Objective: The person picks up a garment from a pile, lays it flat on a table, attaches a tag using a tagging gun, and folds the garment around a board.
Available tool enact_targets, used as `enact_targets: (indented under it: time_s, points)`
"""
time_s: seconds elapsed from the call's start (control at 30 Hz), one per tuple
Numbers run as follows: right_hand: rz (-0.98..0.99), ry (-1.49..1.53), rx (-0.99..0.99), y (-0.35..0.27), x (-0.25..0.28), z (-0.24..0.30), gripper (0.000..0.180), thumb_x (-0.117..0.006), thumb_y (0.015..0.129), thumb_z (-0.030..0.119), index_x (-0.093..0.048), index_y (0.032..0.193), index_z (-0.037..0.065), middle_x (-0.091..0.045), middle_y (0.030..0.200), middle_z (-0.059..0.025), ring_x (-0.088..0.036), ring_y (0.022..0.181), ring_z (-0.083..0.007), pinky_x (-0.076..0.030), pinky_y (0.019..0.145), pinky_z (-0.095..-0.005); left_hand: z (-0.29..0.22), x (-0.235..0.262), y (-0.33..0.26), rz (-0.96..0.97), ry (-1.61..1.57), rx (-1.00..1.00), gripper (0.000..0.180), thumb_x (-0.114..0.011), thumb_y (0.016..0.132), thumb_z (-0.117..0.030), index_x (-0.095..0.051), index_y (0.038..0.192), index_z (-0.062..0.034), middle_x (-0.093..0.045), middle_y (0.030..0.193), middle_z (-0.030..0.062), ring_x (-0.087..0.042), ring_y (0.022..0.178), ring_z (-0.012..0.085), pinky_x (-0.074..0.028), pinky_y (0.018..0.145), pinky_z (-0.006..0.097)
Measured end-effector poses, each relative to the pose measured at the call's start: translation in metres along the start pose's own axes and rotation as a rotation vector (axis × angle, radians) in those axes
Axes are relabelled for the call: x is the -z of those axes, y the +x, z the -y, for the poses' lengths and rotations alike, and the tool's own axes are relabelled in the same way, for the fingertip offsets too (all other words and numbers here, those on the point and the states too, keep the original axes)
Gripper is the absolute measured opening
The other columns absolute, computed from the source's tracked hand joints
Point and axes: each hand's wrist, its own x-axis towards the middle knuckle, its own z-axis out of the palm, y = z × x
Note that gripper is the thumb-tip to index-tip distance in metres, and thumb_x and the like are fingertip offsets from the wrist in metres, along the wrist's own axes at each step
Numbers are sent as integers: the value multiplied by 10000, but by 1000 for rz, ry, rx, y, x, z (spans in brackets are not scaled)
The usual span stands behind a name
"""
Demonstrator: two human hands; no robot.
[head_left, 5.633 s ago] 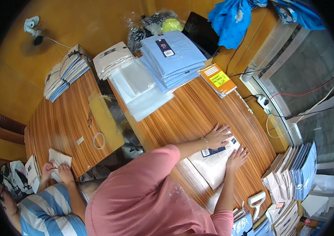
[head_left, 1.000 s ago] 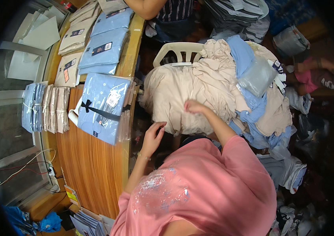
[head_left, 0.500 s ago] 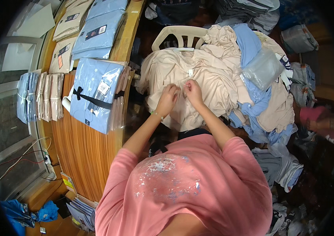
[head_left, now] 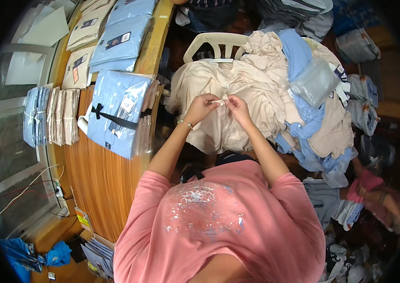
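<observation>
A cream garment [head_left: 200, 80] lies spread and rumpled in front of me, draped over a pale plastic chair [head_left: 216, 41]. My left hand [head_left: 203, 107] is closed in a pinch on a small gathered bit of its cloth. Close beside it, my right hand [head_left: 238, 110] pinches the same bit from the other side, fingertips nearly touching. Any button or small part between the fingers is too small to make out. More cream cloth and a blue garment [head_left: 295, 54] lie heaped to the right, with clear plastic bags [head_left: 315, 84] on top.
On the left, a wooden table [head_left: 98, 174] carries bagged folded shirts [head_left: 120, 101], one bundle tied with black ribbon. Tied shirt bundles [head_left: 61, 115] stand by the window. Another person's arm in a pink sleeve [head_left: 366, 184] is at the right. Grey clothes [head_left: 322, 195] lie below the heap.
Both my hands have come together on the cream cloth, now pinching a gathered bit. The other person's arm at the right has moved lower in view.
</observation>
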Motion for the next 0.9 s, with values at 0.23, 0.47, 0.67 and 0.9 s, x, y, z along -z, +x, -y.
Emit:
enact_targets:
  time_s: [0.23,0.47,0.67,0.9]
  points:
    - [44,-260,220,-25,-24,85,152,-615,843,117,-611,899,-23,-602,686,-19,-518,627,-55,-406,568,-209,-39,33,-27,-15,-133,11,118,-667,770,-50,-638,875,-5,-641,864,22,-561,820,82,-444,734,230]
    - [159,11,-43,-39,-44,101,106,-562,872,103,-567,812,15,-587,658,-14,-502,587,-53,-408,558,-206,-28,13,-51,-96,-283,48,95,-659,770,-4,-622,856,15,-632,862,24,-562,787,75,-456,722,210]
    - [150,294,-147,-41,-12,138,113,-550,884,145,-555,819,53,-575,733,-19,-514,628,-89,-436,559,-248,-33,10,-60,-142,-229,-10,86,-639,778,9,-621,862,18,-630,851,22,-578,775,85,-465,726,219]
    - [681,727,-500,-97,120,96,189,-469,905,223,-539,890,47,-590,823,-124,-587,781,-252,-492,689,-373,-49,13,-57,-120,-225,-16,188,-634,773,16,-642,956,-26,-623,907,29,-556,791,84,-455,733,221]
